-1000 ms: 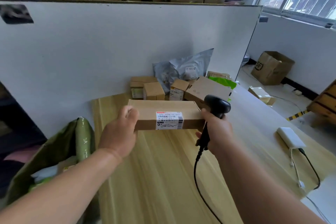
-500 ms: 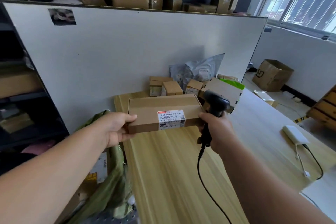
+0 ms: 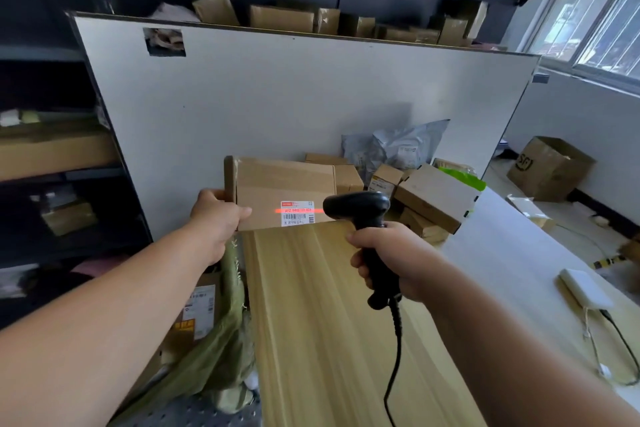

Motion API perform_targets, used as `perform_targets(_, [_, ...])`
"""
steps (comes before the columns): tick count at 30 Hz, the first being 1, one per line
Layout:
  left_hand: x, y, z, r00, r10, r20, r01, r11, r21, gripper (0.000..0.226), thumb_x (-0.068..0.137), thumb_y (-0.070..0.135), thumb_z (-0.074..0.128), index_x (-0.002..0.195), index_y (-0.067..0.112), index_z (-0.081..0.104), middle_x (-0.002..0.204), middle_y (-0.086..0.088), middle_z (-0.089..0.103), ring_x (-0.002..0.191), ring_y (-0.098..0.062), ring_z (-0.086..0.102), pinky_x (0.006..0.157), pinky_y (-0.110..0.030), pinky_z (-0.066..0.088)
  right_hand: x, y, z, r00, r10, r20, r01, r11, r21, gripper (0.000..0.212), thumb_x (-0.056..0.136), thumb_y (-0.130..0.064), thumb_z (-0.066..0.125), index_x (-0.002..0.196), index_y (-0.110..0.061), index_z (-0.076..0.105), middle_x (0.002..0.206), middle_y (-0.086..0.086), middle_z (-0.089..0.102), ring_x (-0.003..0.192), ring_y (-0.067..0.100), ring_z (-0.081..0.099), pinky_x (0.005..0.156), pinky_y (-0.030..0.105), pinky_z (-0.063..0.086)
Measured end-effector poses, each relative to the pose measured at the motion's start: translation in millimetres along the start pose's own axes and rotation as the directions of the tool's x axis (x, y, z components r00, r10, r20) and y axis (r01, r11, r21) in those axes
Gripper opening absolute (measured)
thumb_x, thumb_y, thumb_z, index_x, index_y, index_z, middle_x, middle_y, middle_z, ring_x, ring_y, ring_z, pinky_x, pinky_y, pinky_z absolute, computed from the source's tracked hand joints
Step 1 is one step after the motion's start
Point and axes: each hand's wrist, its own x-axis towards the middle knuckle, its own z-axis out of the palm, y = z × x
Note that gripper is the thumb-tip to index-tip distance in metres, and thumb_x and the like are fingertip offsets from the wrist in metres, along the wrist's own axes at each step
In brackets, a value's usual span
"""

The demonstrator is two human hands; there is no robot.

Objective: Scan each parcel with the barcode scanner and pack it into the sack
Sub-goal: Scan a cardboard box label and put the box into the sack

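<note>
A pale wooden surface (image 3: 311, 322) runs ahead, with the green sack (image 3: 221, 350) slumped at its left edge. The right hand (image 3: 391, 260) grips the barcode scanner (image 3: 360, 211). The left hand (image 3: 218, 218) holds the parcel (image 3: 277, 180) upright above the far end. A red beam, unlit before, now crosses its label (image 3: 297, 213). Beyond are piled boxes (image 3: 433, 194), a white board (image 3: 277, 97) and windows (image 3: 606, 10).

Small parcel storeroom, dark shelves (image 3: 34, 54) full of cardboard boxes (image 3: 281, 18), labelled parcels (image 3: 433, 196) heaped on wooden table (image 3: 311, 322), window (image 3: 609, 21).

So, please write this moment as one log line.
step: scan | left hand: holds parcel | right hand: grips scanner | red beam: on label
</note>
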Motion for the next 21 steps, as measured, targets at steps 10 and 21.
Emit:
perform_targets(10, [-26,-4,16,0.996,0.05,-0.077,-0.053,0.998,-0.046,0.039,0.084,0.0,0.066,0.112,0.017,0.044,0.115,-0.009,0.057,0.109,-0.029,0.057,0.097,-0.048,0.048,10,0,-20,0.996,0.009,0.093,-0.007,1.0,-0.03,0.023,0.091,-0.016,0.066,0.108,-0.005,0.057,0.066,0.008,0.064,0.054,0.017,0.057,0.056,0.031,0.05])
perform_targets(21, [-38,-21,-38,0.948,0.065,-0.31,-0.037,0.995,0.097,0.047,0.085,0.004,0.067,0.125,0.014,0.044,0.115,-0.006,0.053,0.109,-0.025,0.052,0.093,-0.039,0.046,41,2,18,0.973,0.018,0.231,-0.007,0.999,-0.048,0.022,0.092,-0.018,0.067,0.104,-0.003,0.059,0.064,0.008,0.064,0.052,0.017,0.057,0.056,0.031,0.051])
